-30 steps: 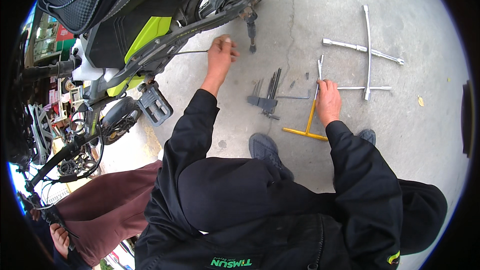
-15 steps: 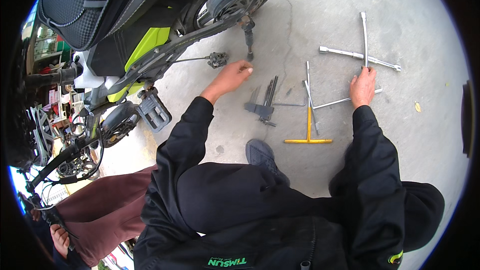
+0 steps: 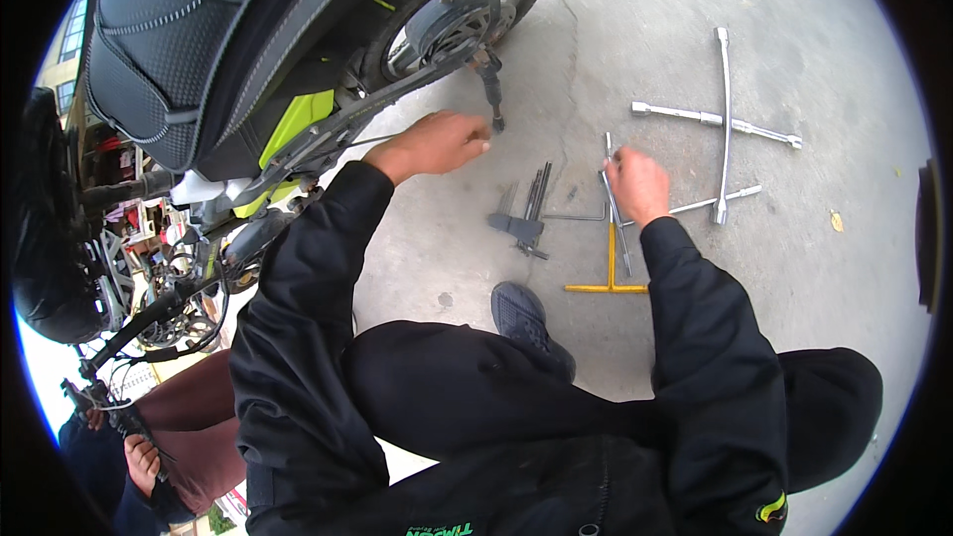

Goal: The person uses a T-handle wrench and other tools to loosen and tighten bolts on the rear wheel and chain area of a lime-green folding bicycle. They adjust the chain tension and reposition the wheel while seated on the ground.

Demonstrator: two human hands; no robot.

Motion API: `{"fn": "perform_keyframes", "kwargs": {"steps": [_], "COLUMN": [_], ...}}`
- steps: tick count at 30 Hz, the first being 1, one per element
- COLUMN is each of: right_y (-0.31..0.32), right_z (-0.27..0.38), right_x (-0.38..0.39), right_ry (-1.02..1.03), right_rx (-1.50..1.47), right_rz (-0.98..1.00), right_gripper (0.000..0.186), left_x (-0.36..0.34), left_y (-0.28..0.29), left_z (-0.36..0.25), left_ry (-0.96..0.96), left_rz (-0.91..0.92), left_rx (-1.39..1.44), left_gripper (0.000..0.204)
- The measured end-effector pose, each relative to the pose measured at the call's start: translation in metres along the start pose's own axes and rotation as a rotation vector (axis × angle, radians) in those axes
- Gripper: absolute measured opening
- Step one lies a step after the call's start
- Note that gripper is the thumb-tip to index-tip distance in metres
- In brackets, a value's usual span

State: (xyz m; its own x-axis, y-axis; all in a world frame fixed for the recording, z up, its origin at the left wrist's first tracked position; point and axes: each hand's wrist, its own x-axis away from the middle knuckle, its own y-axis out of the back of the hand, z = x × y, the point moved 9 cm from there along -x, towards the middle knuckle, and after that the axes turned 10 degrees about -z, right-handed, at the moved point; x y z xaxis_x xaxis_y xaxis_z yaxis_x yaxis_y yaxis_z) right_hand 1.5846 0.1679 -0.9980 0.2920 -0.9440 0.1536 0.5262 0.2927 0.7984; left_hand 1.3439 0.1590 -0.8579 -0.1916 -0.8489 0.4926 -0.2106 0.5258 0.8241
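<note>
My left hand (image 3: 427, 146) is held near the stand (image 3: 494, 99) of a black and lime-green electric scooter (image 3: 298, 127), fingers curled together and apparently holding nothing. My right hand (image 3: 638, 182) hovers over the tools on the ground, fingers bent but apart. Under it lie a T-handle wrench with a yellow crossbar (image 3: 596, 288) and a silver T-handle wrench (image 3: 715, 201). Whether my fingers touch either cannot be made out. Farther right, a curved silver socket wrench (image 3: 726, 79) lies across another silver socket wrench (image 3: 665, 112).
Between my hands sits a dark holder of hex keys (image 3: 520, 226), with one L-shaped hex key (image 3: 576, 217) beside it. My shoe (image 3: 520, 313) is close behind. At lower left another person's hand (image 3: 142, 463) grips the scooter's handlebar.
My right hand has let go of the curved socket wrench and moved left to the T-handle wrenches. My left hand has shifted slightly left and back. The scooter now appears more upright.
</note>
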Motion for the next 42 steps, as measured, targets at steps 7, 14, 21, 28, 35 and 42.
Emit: {"fn": "perform_keyframes", "kwargs": {"steps": [7, 14, 21, 28, 35, 42], "right_y": [-0.020, 0.101, 0.087, 0.092, 0.077, 0.029], "right_z": [0.009, -0.035, -0.138, -0.148, -0.047, 0.040], "right_x": [0.025, 0.008, 0.007, -0.005, 0.041, 0.077], "right_ry": [0.057, -0.033, -0.383, -0.428, -0.258, -0.136], "right_rx": [0.015, 0.371, 0.343, 0.146, -0.213, -0.198], "right_rz": [0.047, -0.779, -0.465, -0.423, -0.555, -0.316], "right_gripper": [0.035, 0.042, 0.041, 0.028, 0.029, 0.026], "left_x": [-0.048, -0.015, -0.035, -0.033, -0.062, -0.041], "left_y": [0.025, -0.077, -0.006, -0.031, -0.027, -0.087], "left_z": [-0.057, -0.069, -0.046, -0.046, -0.010, -0.029], "left_ry": [-0.055, 0.018, 0.014, -0.042, 0.094, 0.240], "left_rz": [-0.262, 0.266, -0.116, -0.117, -0.207, 0.028], "left_rx": [-0.037, 0.009, -0.062, 0.037, 0.384, 0.918], "left_gripper": [0.027, 0.030, 0.031, 0.036, 0.049, 0.061]}}
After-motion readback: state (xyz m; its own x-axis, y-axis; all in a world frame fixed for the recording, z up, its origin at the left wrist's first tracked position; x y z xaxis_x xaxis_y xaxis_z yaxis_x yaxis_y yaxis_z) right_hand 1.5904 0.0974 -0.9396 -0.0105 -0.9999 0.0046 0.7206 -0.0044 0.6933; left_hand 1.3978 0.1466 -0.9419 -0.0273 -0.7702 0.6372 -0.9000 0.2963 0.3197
